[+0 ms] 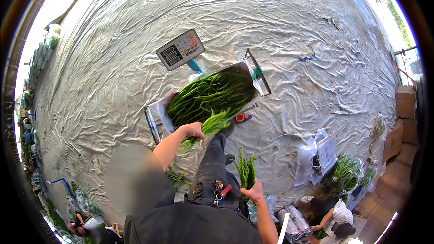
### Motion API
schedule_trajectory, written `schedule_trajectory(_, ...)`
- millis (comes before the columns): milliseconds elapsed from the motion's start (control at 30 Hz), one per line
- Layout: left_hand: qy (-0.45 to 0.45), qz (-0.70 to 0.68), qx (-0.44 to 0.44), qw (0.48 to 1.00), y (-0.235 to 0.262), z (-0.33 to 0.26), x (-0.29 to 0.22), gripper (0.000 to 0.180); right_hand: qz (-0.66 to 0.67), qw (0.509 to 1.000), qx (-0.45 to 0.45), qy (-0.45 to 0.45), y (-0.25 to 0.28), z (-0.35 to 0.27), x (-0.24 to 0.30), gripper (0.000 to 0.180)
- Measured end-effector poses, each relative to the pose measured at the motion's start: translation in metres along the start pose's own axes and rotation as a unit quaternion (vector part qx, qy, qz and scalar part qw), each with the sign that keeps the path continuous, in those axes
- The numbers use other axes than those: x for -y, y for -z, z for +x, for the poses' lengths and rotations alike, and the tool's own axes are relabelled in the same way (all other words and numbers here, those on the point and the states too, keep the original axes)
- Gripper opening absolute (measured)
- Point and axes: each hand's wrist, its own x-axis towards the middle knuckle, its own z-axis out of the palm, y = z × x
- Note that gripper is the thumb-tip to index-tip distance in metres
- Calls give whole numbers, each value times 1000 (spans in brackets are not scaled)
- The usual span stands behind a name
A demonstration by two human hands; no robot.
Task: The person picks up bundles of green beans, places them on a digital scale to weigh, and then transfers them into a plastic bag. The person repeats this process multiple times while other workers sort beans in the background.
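Nearest the camera, at six o'clock, a dark shirt [190, 223], then dark trousers [209, 165] with clipped keys [218, 196]. Between seven and eight, clasped in the left hand [194, 129], a light-green bunch [216, 123] of long pods, overlapping the near rim of a white-lined container [164, 108] at centre. At five, gripped in the right hand [253, 191], an upright bunch [244, 171], apart from the container. Progress: apparently well along. Inside the container, a deep heap of darker pods [212, 95]; outside, those two bunches, plus loose pods [178, 179] on the floor at seven. At eleven, a scale display [181, 49] on a blue post [194, 66]. Underfoot, wrinkled greyish sheeting [294, 31]. At three, cardboard boxes [405, 101]; at four, bagged greens [347, 174]; toward five, a co-worker [340, 216] bent low.
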Motion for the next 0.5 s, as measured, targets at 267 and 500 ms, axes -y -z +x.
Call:
schedule_trajectory(267,-35,204,0,978,90,-18,-30,53,10,1000,-22,-1,-5,-5,-3,31)
schedule_trajectory(500,165,-114,264,943,106,-33,-10,19,-15,1000,-3,-18,-8,-4,8,33)
